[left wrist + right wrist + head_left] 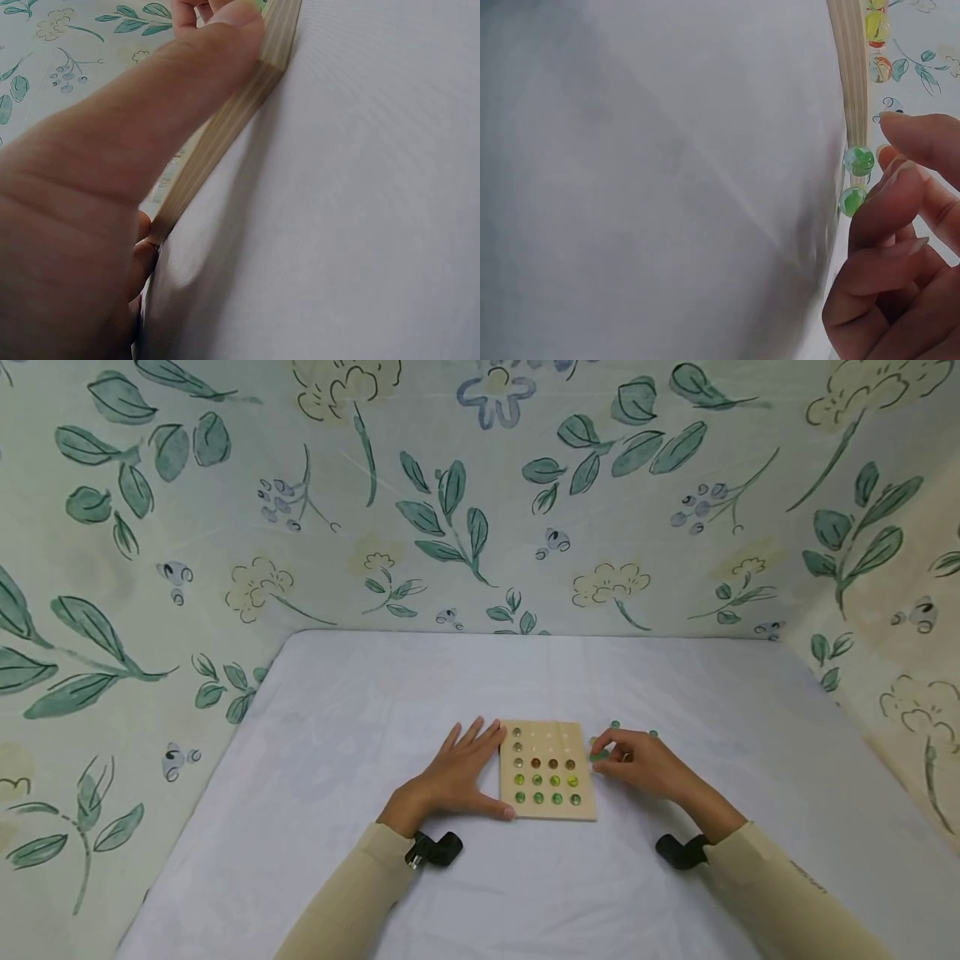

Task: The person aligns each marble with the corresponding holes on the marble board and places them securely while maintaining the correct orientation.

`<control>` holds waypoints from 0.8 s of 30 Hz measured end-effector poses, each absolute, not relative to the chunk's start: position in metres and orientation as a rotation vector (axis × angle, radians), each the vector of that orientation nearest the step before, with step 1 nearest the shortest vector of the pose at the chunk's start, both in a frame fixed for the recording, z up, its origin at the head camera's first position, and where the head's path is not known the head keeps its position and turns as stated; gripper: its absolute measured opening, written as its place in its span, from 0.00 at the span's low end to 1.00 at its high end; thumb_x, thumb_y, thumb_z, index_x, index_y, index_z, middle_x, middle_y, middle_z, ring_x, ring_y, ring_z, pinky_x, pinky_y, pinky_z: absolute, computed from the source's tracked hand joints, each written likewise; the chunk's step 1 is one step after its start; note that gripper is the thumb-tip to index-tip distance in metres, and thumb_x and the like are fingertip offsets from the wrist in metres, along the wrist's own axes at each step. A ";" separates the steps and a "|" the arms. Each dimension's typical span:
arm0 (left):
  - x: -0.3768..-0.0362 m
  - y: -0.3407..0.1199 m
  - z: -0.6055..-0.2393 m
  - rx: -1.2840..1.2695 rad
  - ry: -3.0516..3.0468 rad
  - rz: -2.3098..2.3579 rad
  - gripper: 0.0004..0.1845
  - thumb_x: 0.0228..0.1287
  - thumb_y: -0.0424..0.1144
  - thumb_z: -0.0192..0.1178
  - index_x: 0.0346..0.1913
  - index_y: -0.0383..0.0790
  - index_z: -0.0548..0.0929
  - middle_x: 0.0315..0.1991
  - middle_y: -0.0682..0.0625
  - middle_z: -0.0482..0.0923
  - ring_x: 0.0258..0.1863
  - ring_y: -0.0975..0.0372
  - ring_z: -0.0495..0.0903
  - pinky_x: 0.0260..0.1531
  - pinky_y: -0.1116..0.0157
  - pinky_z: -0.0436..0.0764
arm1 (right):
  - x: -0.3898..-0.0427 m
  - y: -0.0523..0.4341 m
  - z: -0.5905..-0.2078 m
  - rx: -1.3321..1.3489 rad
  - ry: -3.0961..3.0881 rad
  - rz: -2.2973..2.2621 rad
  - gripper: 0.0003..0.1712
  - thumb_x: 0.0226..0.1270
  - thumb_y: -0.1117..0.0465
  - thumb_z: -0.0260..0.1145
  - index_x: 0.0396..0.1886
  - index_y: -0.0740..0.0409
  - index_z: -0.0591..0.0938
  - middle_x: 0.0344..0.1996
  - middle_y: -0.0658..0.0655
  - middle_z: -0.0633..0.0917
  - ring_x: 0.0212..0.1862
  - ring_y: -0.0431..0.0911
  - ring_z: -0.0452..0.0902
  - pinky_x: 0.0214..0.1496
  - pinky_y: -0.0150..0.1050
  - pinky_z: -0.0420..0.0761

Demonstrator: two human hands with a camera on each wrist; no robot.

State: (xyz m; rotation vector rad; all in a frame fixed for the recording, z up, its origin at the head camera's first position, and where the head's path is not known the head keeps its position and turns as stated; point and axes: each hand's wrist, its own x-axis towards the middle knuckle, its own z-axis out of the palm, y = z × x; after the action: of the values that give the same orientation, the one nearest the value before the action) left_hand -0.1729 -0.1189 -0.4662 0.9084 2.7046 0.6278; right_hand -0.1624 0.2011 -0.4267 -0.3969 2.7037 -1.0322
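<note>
A wooden peg board lies on the white-covered bench, its near rows filled with marbles and the far holes mostly bare. It is steadied at its left edge by the left hand, whose fingers lie straight and flat, the thumb pressed along the near corner. A green marble is pinched in the curled fingers of the right hand just beside the board's right edge. Filling appears to be in hand; the next move calls for an accurate drop into an empty hole. Loose marbles lie beyond.
</note>
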 end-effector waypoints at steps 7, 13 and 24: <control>-0.172 -0.119 -0.466 0.903 2.707 0.630 0.68 0.38 0.81 0.59 0.78 0.49 0.43 0.78 0.55 0.37 0.76 0.59 0.31 0.72 0.54 0.29 | -0.163 0.203 -0.427 -0.381 2.690 -1.036 0.11 0.62 0.60 0.70 0.43 0.54 0.81 0.23 0.52 0.79 0.21 0.45 0.71 0.20 0.34 0.72; -0.173 -0.119 -0.467 0.904 2.710 0.622 0.68 0.38 0.81 0.59 0.78 0.49 0.42 0.78 0.56 0.37 0.76 0.59 0.30 0.72 0.54 0.29 | -0.165 0.205 -0.429 -0.389 2.690 -1.031 0.12 0.62 0.61 0.70 0.44 0.54 0.81 0.22 0.53 0.78 0.21 0.44 0.70 0.19 0.33 0.70; -0.173 -0.119 -0.468 0.916 2.712 0.622 0.68 0.39 0.80 0.59 0.78 0.48 0.43 0.78 0.55 0.38 0.76 0.59 0.31 0.72 0.53 0.30 | -0.169 0.206 -0.431 -0.397 2.684 -1.039 0.11 0.62 0.61 0.70 0.43 0.55 0.81 0.21 0.52 0.77 0.19 0.42 0.68 0.19 0.32 0.68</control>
State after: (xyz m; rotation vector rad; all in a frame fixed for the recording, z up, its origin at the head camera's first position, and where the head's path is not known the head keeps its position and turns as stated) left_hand -0.1731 -0.1187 -0.4678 0.9162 2.7121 0.6216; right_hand -0.1687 0.2065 -0.4310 -0.3971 2.6839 -1.0392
